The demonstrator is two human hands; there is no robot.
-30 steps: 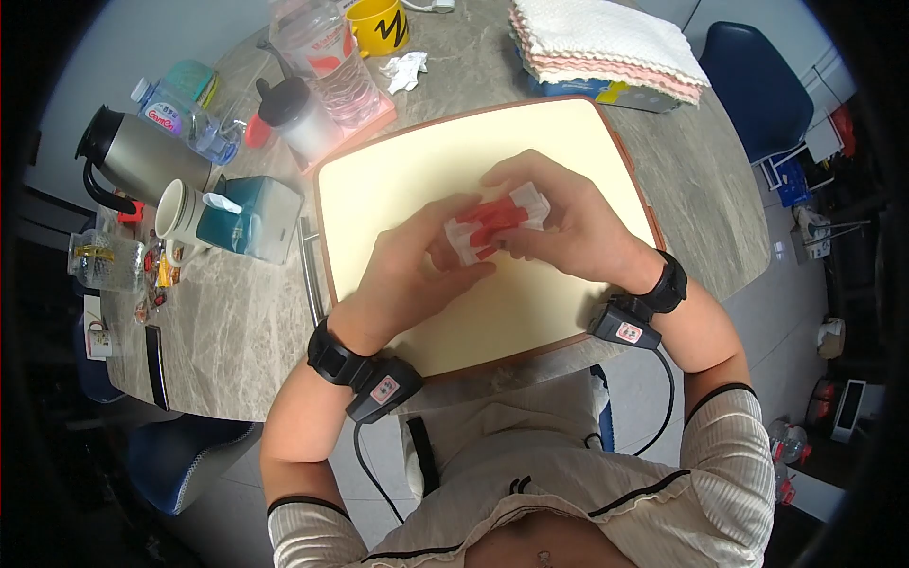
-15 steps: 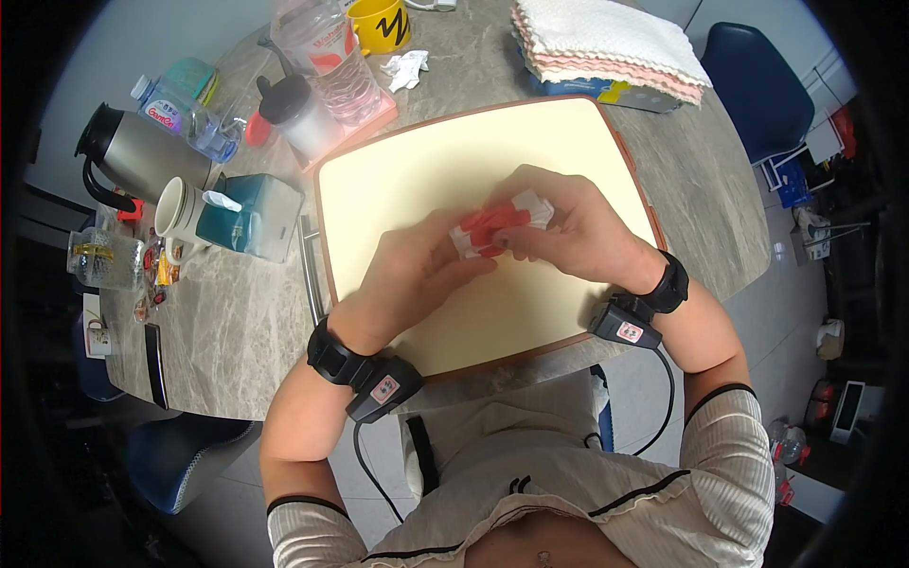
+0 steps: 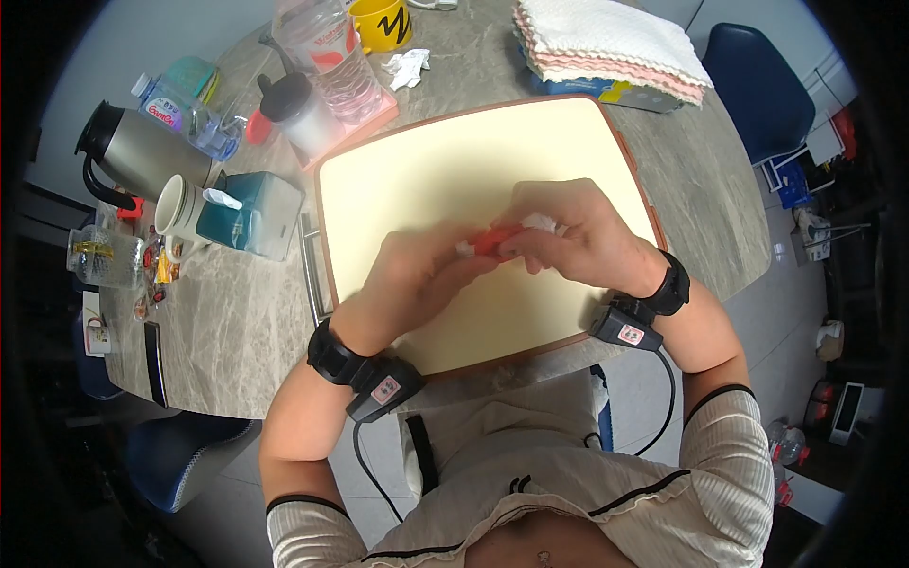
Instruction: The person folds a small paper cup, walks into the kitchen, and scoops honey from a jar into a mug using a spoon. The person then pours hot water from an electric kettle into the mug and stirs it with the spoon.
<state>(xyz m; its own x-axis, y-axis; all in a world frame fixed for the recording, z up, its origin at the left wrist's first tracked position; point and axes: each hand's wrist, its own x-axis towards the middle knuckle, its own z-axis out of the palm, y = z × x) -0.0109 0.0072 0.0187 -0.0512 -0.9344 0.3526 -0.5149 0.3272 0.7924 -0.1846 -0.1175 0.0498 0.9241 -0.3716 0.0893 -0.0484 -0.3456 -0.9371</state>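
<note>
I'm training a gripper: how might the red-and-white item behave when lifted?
Probably light: the red-and-white item looks small between the left hand and right hand. Perhaps floppy: its pale ends look thin and rumpled, though blurred.

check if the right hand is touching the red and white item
Touching. The head view shows the right hand gripping the red and white item, its thumb lying directly across the red part with no gap.

The left hand (image 3: pixel 409 275) and right hand (image 3: pixel 589 237) hold a small red-and-white item (image 3: pixel 494 239) above a brown-rimmed cream board (image 3: pixel 417 170)
</note>
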